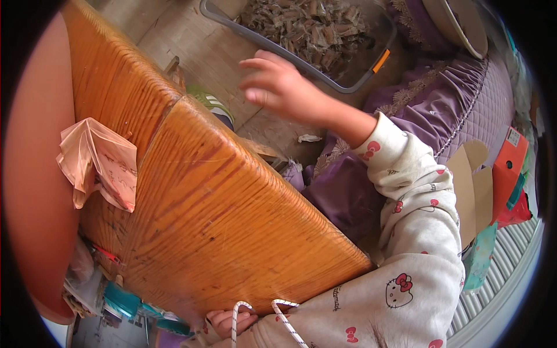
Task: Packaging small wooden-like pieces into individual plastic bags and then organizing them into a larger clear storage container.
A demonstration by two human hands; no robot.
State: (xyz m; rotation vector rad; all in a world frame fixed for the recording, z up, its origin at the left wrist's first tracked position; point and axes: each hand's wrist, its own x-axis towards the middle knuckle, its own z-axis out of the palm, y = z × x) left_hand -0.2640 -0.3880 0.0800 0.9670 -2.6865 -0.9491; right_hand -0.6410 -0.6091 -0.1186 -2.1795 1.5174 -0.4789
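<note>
My right hand (278, 87) reaches past the wooden table's edge, above the floor and near the grey rim of a plastic bin (325, 74). Its fingers are apart and nothing shows in them. Inside the bin lie many small brown pieces in clear wrappers (307, 32). At the lower edge, my left hand (232, 322) rests by the near side of the table (203, 220), fingers curled; whatever they may hold is hidden. White drawstrings (234, 325) hang across it. On the table's left part stands a pleated, folded pink paper (98, 162).
Purple quilted fabric (481, 98) covers furniture at the right, with cardboard (473, 185) and a red package (509, 168) beside it. A green-and-white shoe (212, 104) shows beyond the table edge. A large smooth orange-brown surface (40, 162) fills the far left. Teal items (122, 300) lie lower left.
</note>
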